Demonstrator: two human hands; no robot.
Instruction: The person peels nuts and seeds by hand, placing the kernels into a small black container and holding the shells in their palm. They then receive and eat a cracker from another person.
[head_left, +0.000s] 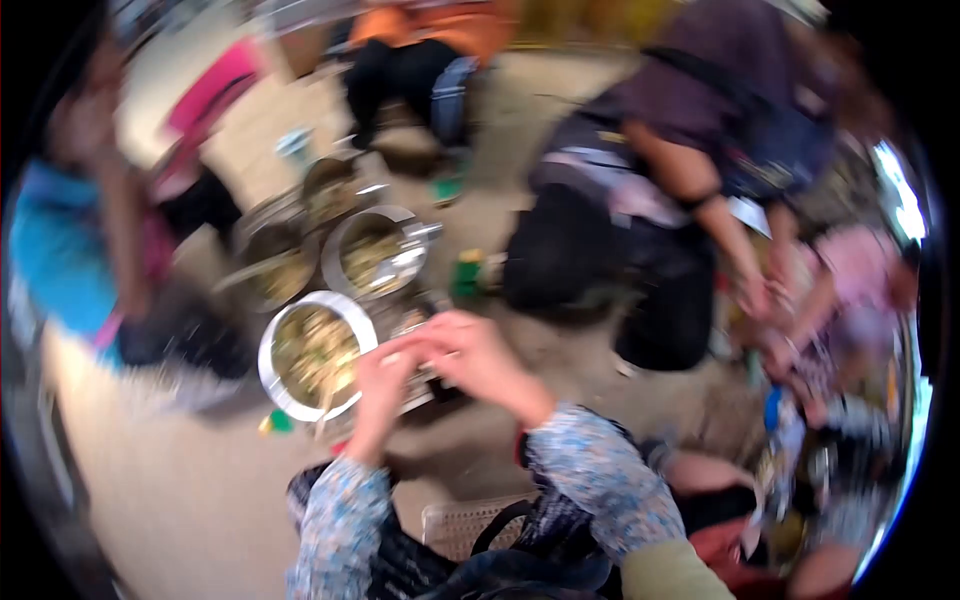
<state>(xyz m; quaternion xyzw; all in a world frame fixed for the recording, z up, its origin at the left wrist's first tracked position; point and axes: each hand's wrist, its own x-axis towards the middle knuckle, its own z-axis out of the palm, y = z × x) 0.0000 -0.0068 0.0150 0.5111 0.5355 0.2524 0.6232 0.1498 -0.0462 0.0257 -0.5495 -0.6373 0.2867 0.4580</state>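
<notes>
My left hand [380, 388] and right hand [478, 362] touch fingertips just beside a round, shiny metal bowl [266, 352] of lumpy green food [312, 350] on the floor [180, 480]. It is too blurry to tell my grip.

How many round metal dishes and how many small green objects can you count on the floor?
Round metal dishes: 4
Small green objects: 3
Total: 7 (the picture is blurred, so the green count is less sure)
</notes>
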